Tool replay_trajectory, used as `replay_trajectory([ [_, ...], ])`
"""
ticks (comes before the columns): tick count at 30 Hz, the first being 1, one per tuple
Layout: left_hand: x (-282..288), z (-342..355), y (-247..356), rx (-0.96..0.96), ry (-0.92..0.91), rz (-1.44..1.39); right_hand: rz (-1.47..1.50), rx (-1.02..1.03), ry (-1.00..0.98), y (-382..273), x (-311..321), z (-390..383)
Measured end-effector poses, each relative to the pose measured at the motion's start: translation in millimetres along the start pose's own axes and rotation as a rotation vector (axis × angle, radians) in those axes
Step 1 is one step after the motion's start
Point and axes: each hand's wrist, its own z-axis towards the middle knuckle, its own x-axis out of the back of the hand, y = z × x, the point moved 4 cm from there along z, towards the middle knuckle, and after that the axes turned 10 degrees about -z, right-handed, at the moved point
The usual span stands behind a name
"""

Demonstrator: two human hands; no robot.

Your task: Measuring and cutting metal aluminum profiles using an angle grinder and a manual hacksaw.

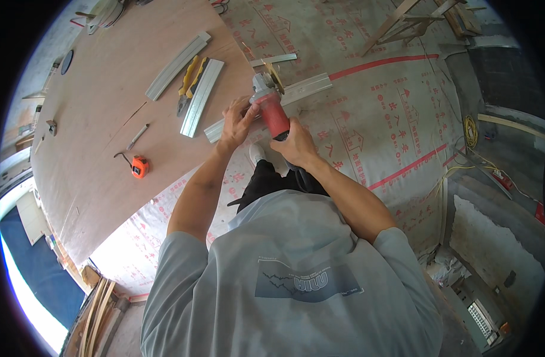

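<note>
Right hand (297,144) clamped round the rear of a red angle grinder (273,115); left hand (239,123) at the grinder's front, apart from the right; whether it grips the tool or steadies metal, cannot tell. Long metal channel (308,89) passes beneath the grinder, overhanging the worktop (105,77). Two shorter channels (202,98) left of the grinder, presumably done. Long piece likely unfinished; grinder hides any cut.

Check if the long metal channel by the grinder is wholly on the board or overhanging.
Overhanging: the right end of the metal channel shows beyond the board.
</note>
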Motion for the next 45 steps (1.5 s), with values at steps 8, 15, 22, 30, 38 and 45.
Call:
replay_trajectory([
  [8,0,1,2,0.025,-0.019,0.004,-0.014,-0.007,-0.008,0,-2,1],
  [15,-2,1,0,0.004,-0.009,0.011,0.002,0.042,-0.004,3,-5,3],
  [22,-2,0,0,0.011,0.013,-0.012,0.051,0.075,0.041,1,-2,0],
  [30,-2,-2,0,-0.008,0.039,0.049,-0.012,0.0,-0.007,7,-7,0],
  [38,-4,-4,-6,0.068,0.077,-0.038,0.022,-0.012,-0.037,7,-5,-2],
  [45,-4,-5,-5,0.071,0.058,-0.032,0.0,-0.023,-0.054,9,-4,-4],
])
